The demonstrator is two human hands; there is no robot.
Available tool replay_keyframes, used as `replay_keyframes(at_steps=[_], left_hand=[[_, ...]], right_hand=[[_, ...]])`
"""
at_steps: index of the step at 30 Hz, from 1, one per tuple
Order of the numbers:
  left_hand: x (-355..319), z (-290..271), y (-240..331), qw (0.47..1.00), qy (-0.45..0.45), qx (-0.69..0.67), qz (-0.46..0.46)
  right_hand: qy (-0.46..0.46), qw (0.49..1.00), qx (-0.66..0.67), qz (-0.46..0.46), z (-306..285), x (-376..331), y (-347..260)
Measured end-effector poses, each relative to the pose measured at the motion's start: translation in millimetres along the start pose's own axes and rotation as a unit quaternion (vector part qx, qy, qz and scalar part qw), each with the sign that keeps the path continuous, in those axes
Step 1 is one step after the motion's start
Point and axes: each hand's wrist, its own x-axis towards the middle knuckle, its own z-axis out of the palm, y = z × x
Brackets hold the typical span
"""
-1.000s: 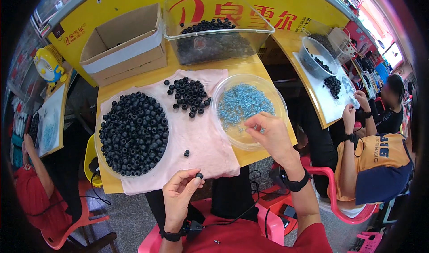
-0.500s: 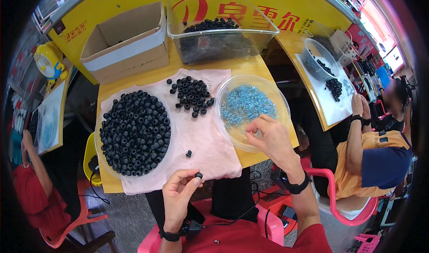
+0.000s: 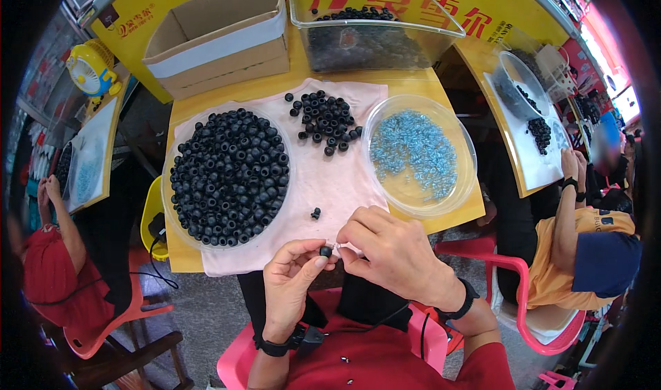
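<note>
My left hand (image 3: 292,276) pinches a black bead (image 3: 326,251) between thumb and fingertips, above the near edge of the table. Right beside it, my right hand (image 3: 399,255) pinches a tiny clear piece (image 3: 337,246) at the bead; whether it enters the hole cannot be made out. A few joined or touching black beads (image 3: 315,213) lie on the pink cloth (image 3: 310,183) just beyond. Round black beads (image 3: 231,176) fill the clear dish on the left. A looser group of black beads (image 3: 325,120) sits farther back. Small light-blue pieces (image 3: 413,145) lie in the right-hand clear dish (image 3: 399,189).
A cardboard box (image 3: 220,49) and a clear plastic bin (image 3: 379,42) with black beads stand at the table's back. A yellow fan (image 3: 93,69) is at far left. People sit at side tables left and right. A yellow bin (image 3: 153,218) stands beside the table.
My right hand has come from the dish of blue pieces to my left hand, bringing a tiny clear piece to the bead. The whole view has shifted slightly.
</note>
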Motion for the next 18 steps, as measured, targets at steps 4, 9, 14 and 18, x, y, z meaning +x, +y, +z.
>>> replay_keyframes(at_steps=[4,9,14,18], left_hand=[[-1.7,0.4,1.7,1.0,0.008,0.014,0.006],[-1.1,-0.2,2.6,0.999,0.003,-0.039,-0.001],[-0.5,-4.5,1.7,0.994,0.0,-0.104,-0.029],[0.6,-6.6,1.7,0.993,-0.017,-0.108,-0.036]], right_hand=[[-0.001,1.0,-0.01,-0.009,-2.6,-0.8,-3.6],[-0.024,1.0,0.009,-0.008,-5.5,-1.2,-5.8],[-0.008,1.0,0.026,-0.001,-4.2,-1.8,-7.1],[0.001,0.999,0.042,0.007,-3.6,-1.5,-6.3]])
